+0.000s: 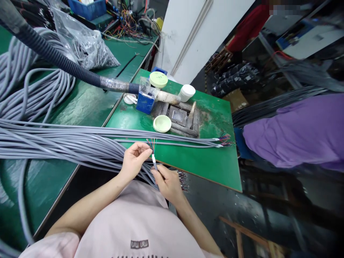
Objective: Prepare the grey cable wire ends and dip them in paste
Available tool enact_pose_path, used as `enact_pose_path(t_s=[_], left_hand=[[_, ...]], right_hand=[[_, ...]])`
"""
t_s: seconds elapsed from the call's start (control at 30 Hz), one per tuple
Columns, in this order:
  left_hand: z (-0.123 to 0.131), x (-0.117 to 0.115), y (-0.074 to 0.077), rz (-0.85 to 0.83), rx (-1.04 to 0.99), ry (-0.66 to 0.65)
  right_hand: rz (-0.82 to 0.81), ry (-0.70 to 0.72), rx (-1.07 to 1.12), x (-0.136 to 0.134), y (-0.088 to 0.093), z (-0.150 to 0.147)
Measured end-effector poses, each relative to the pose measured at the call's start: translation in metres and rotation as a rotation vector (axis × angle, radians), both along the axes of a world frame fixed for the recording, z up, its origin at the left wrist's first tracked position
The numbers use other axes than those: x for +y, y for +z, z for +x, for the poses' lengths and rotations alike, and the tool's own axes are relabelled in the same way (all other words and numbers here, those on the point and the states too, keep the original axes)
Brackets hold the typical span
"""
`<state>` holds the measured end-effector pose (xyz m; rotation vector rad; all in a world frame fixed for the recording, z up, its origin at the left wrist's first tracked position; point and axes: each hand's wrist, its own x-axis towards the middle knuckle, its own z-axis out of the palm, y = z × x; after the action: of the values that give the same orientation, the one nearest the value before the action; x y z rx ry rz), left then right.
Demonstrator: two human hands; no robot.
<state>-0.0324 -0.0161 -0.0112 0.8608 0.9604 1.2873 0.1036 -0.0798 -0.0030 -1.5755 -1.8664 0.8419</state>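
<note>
My right hand (168,182) is closed around a grey multi-core cable (155,166) just below its white-wrapped end. From that end a fan of thin coloured wires (153,144) points upward. Thumb and index finger of my left hand (135,159) pinch at the left side of these wires. Under and behind both hands runs a thick bundle of grey cables (67,142), coming in from the left. A few cables lie farther out on the green board, their stripped coloured ends (225,139) near its right side.
A sooty solder pot (178,116) sits on the green board (215,163), with a pale green dish (162,123), a white jar (187,93) and a blue box (145,103) around it. A ribbed hose (72,68) reaches over from upper left. A person in purple (295,132) is at right.
</note>
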Motion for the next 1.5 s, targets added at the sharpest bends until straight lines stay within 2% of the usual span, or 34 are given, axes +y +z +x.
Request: enact_pose_path(t_s=[0.3, 0.53, 0.97, 1.13, 1.3, 1.5], left_hand=[[0.000, 0.000, -0.001, -0.050, -0.004, 0.022], [-0.001, 0.003, -0.002, -0.057, -0.031, -0.013], [-0.002, -0.002, -0.006, -0.018, -0.011, 0.021], [-0.002, 0.000, -0.005, -0.064, -0.018, 0.024], [-0.003, 0.000, -0.004, -0.118, -0.046, 0.003], [-0.005, 0.009, 0.001, -0.086, 0.003, -0.069]], right_hand=[[0.045, -0.003, -0.019, 0.000, -0.003, -0.002], [0.093, 0.016, -0.066, 0.002, -0.003, -0.002], [0.074, -0.014, -0.048, 0.002, -0.004, -0.004], [0.096, -0.017, -0.079, 0.002, -0.005, -0.004], [0.120, -0.006, -0.121, 0.002, -0.006, -0.003], [0.138, 0.010, -0.159, 0.003, -0.005, -0.002]])
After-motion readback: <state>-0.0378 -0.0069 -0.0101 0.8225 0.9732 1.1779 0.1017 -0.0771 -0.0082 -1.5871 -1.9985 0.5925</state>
